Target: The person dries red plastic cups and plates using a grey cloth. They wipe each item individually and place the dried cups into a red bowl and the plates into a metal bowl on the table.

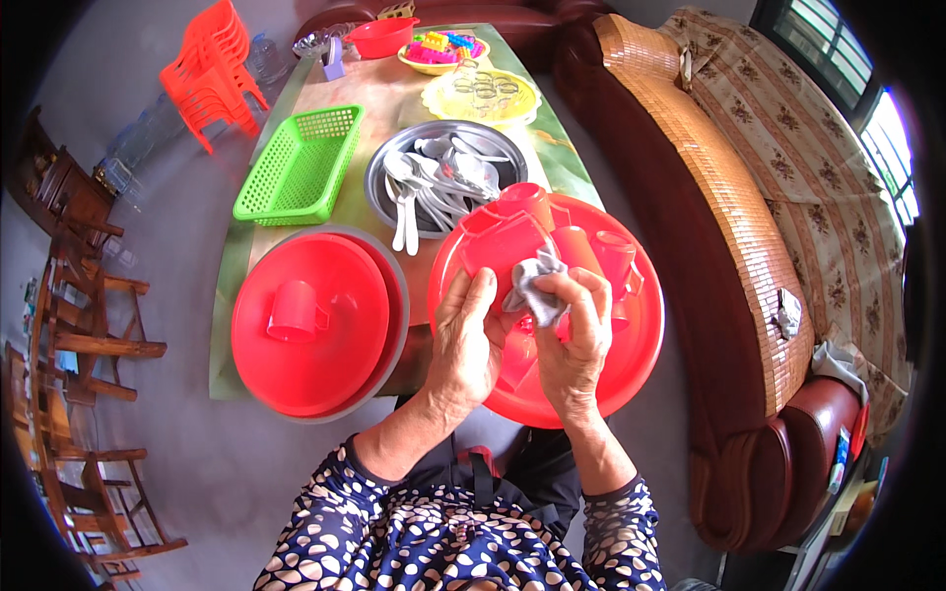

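Observation:
Over a red basin (645, 345) in front of me, my left hand (463, 340) grips a red plastic mug (505, 241) by its near side. My right hand (574, 340) pinches a crumpled grey cloth (535, 286) against that mug; the cloth and fingers hide part of it. Several more red mugs lie in the basin, among them an upright one (615, 254) at the right. To the left, a second red basin (350, 369) rests on a grey one and holds a single red mug (294, 311).
A metal bowl (372, 187) of spoons stands beyond the basins, beside a green basket (330, 192). Farther back are a yellow tray (527, 103) with glasses, a bowl of toy bricks (443, 49) and a red colander (382, 39). A sofa (641, 227) runs along the right.

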The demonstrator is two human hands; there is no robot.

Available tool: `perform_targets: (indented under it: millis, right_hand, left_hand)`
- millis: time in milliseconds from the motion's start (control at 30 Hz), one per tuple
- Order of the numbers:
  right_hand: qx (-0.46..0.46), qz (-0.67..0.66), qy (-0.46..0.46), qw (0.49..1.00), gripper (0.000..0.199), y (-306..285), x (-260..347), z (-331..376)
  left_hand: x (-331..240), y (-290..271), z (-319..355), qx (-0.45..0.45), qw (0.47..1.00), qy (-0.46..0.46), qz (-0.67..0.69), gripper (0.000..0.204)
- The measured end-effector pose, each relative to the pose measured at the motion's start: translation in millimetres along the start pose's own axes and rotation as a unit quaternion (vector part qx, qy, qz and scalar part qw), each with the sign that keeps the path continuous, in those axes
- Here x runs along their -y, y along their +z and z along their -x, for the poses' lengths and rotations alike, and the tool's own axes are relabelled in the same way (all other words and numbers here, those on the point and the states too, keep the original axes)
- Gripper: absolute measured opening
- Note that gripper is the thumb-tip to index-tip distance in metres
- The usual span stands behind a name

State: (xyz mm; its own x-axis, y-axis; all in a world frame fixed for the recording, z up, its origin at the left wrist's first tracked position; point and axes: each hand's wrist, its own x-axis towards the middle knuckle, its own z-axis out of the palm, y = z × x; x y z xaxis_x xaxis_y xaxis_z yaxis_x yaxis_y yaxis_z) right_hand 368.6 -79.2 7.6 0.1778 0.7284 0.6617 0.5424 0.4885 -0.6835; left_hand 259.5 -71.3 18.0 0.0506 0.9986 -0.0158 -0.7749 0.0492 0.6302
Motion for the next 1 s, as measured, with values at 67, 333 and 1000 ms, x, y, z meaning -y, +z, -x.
perform_targets:
  millis: [67, 333, 1000]
  right_hand:
    - [-0.029, -0.057, 0.041, 0.997, 0.036, 0.1, -0.9, -4.3]
    - [-0.041, -0.38, 0.268, 0.884, 0.024, -4.2, 2.3, -10.1]
    - [0.105, -0.087, 0.034, 0.99, 0.034, -22.2, -8.4, -8.3]
  left_hand:
    - [0.4, -5.4, -1.1, 0.018, 0.997, -0.053, 0.049, 0.026]
    - [-2.4, -16.3, -4.0, 0.004, 0.979, -0.148, 0.142, 0.041]
    - [14.3, -44.0, -2.6, -0.025, 0.995, -0.098, -0.005, 0.03]
